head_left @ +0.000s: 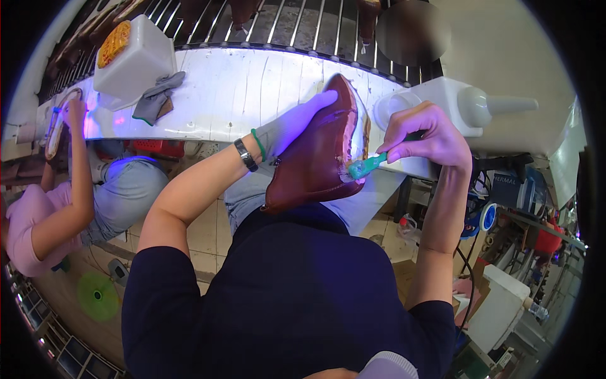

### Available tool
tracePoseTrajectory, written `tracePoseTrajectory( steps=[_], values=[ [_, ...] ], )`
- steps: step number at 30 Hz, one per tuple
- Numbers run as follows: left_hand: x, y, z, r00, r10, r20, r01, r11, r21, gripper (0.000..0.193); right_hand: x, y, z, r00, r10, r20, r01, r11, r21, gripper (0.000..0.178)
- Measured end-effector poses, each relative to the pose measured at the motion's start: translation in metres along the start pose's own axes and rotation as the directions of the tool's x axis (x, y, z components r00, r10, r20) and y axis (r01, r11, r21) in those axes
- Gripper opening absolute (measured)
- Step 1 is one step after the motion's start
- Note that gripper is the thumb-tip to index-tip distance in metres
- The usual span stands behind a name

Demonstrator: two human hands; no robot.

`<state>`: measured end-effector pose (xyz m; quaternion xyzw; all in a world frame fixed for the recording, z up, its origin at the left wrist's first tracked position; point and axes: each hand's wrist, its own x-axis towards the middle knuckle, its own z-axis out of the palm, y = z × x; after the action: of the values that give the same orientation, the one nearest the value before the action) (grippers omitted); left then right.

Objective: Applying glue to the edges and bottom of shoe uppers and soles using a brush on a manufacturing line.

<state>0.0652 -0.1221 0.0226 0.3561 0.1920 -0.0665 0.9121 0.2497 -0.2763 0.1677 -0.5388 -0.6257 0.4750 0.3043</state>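
A brown leather boot (302,165) lies tilted in front of my body, its pale, roughened bottom edge turned to the right. My left hand (291,127), in a pale glove with a green cuff, grips the boot along its upper side; some of its fingers are hidden. Bare, my right hand (424,134) pinches a small teal-handled brush (372,164). The brush head touches the boot's bottom edge at the end nearer me, where whitish wet matter shows.
A white bench (227,95) runs across, with a roller conveyor (284,28) beyond it. On it stand a white box (142,63), a grey glove (158,98) and a white plastic container (435,101). At left, another person (76,189) handles a shoe sole.
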Motion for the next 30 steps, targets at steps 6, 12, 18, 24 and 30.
tracePoseTrajectory(
  steps=[6, 12, 18, 24, 30],
  values=[
    [-0.019, -0.005, 0.021, 0.884, 0.425, 0.196, -0.467, 0.778, 0.419, 0.053, 0.022, -0.013, -0.013, 0.995, -0.082, 0.056, 0.084, 0.996, -0.018, 0.016],
    [-0.045, -0.013, 0.072, 0.577, 0.761, 0.295, -0.672, 0.237, 0.702, 0.033, 0.041, -0.020, -0.018, 0.984, -0.156, 0.092, 0.155, 0.988, 0.013, 0.016],
    [-0.063, -0.003, 0.064, 0.899, 0.322, 0.297, -0.425, 0.802, 0.420, 0.034, 0.054, -0.024, -0.026, 0.980, -0.142, 0.138, 0.143, 0.990, 0.000, 0.018],
    [-0.063, -0.006, 0.045, 0.825, -0.157, 0.544, 0.170, 0.985, 0.026, 0.043, 0.055, -0.020, -0.028, 0.978, -0.059, 0.200, 0.055, 0.998, 0.025, 0.021],
    [-0.062, -0.013, 0.030, 0.814, 0.126, 0.568, -0.393, 0.838, 0.379, 0.048, 0.043, 0.000, -0.036, 0.947, -0.177, 0.266, 0.145, 0.980, 0.136, 0.021]
  ],
)
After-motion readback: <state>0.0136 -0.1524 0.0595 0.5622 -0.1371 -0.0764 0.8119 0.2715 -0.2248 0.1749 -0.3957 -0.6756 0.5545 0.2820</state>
